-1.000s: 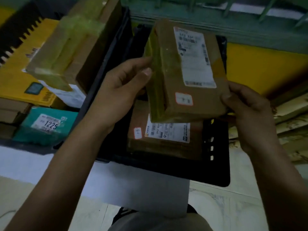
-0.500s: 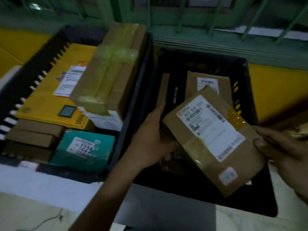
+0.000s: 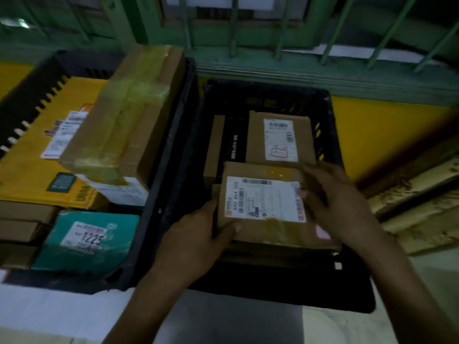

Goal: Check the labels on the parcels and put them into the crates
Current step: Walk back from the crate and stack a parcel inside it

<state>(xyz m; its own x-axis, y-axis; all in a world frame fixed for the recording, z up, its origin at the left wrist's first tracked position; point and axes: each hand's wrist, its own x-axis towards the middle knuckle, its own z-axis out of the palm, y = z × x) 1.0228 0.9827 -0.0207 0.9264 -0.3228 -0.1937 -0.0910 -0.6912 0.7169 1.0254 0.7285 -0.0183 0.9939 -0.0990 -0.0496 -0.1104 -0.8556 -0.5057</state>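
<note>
Cardboard parcel [image 3: 263, 202] in crate [image 3: 347, 302], one corner under right hand [image 3: 334, 202]

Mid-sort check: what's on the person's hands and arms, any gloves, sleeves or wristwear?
Nothing worn shows. The left hand and right hand are ungloved; no rings can be made out in the dim light. The left forearm and right forearm are uncovered to the frame edge: no sleeves, watch or bands.

Dim greenish light, deep shadow inside the black crate [image 3: 330, 135], soft motion blur, wide-angle bending at edges
</note>
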